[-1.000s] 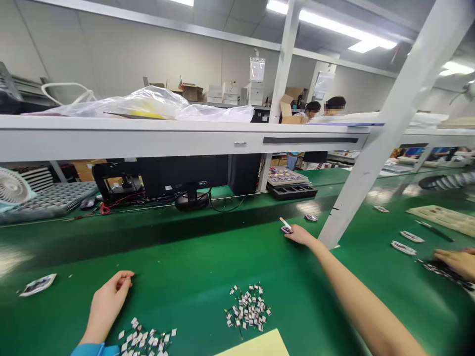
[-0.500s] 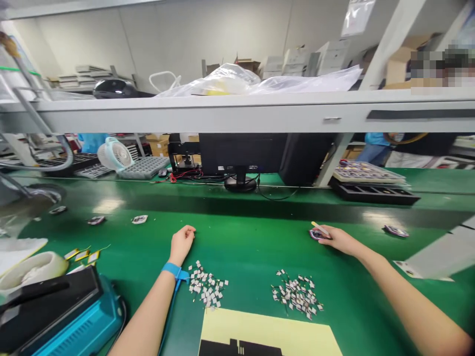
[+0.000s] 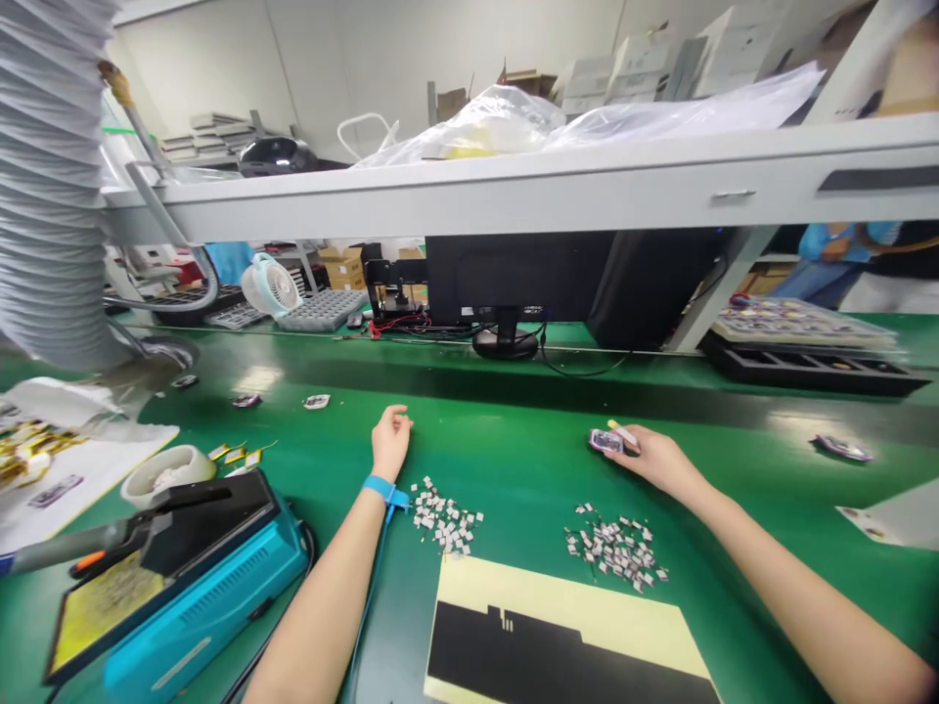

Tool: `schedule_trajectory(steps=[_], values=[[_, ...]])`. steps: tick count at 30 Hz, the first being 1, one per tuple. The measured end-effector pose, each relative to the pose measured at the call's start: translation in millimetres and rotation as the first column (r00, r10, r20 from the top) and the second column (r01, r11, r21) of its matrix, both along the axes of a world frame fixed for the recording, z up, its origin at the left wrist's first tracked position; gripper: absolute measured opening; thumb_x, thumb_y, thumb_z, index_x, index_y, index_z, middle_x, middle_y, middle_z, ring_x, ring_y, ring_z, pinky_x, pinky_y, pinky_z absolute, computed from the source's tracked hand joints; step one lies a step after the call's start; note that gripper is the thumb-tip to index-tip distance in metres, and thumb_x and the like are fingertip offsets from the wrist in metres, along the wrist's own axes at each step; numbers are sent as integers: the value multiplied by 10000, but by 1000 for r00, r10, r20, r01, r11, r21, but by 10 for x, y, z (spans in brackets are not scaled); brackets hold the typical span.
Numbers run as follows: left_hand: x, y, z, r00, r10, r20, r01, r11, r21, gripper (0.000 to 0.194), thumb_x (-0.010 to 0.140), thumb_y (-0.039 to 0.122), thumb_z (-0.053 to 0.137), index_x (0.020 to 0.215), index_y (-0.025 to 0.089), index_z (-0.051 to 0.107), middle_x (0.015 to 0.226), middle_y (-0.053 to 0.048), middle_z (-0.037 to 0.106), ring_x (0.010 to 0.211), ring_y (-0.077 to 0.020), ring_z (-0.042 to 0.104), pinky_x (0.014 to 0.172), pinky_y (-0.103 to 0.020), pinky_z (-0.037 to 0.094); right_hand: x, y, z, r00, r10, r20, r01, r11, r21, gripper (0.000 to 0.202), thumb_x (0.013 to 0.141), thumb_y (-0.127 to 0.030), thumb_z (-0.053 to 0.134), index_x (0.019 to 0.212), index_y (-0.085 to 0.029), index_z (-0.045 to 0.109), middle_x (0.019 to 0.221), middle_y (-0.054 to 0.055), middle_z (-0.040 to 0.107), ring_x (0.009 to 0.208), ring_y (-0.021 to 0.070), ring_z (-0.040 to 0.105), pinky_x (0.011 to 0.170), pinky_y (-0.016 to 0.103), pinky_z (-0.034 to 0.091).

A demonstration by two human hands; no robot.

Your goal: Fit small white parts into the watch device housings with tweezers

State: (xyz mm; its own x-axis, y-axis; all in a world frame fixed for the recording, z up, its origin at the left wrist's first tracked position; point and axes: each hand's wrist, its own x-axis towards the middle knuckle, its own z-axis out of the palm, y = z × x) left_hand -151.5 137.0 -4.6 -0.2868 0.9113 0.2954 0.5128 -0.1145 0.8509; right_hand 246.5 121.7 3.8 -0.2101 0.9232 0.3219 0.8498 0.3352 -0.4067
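My right hand [image 3: 656, 458] holds a small rounded device [image 3: 605, 442] with a purple edge and a circuit-like face, just above or on the green bench. A thin whitish stick with a yellow tip [image 3: 623, 431] is also in its fingers. Resting near the middle of the bench, my left hand [image 3: 391, 440] is empty, its fingers loosely bent and partly apart. A blue wrist strap [image 3: 384, 491] with a cord circles that wrist. Nearer to me lie a left pile of small white square parts [image 3: 449, 523] and a right pile of similar parts with short leads [image 3: 614, 550].
A yellow-and-black sheet [image 3: 558, 640] lies in front. At left stand a blue soldering-type unit [image 3: 212, 596], a white roll [image 3: 167, 469] and a grey duct hose [image 3: 51, 176]. Similar devices [image 3: 317, 401] are spread along the bench. A monitor [image 3: 514, 279] stands behind, under a shelf [image 3: 476, 200].
The view has turned left and down. My right hand has brought the device leftward, turning its face more towards me. My left hand's fingers have loosened slightly.
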Motion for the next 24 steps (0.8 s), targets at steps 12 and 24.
schedule_trajectory(steps=[12, 24], values=[[846, -1336, 1566, 523, -809, -268, 852, 489, 188, 537, 693, 203, 654, 1190, 224, 451, 1243, -53, 483, 1138, -195, 455, 892, -283, 468, -1168, -1441, 1207, 902, 414, -121, -321, 833, 451, 347, 766, -130, 548, 591, -183, 254, 1025, 37, 527, 845, 158, 552, 593, 240, 434], [1022, -1402, 1413, 596, -733, -329, 789, 459, 408, 445, 645, 113, 690, 1065, 170, 553, 1066, -52, 627, 1048, -173, 552, 927, -261, 459, -1142, -1519, 1220, 902, 410, -135, -309, 832, 460, 272, 808, -130, 488, 643, -196, 282, 1078, 44, 472, 864, 153, 529, 617, 249, 414]])
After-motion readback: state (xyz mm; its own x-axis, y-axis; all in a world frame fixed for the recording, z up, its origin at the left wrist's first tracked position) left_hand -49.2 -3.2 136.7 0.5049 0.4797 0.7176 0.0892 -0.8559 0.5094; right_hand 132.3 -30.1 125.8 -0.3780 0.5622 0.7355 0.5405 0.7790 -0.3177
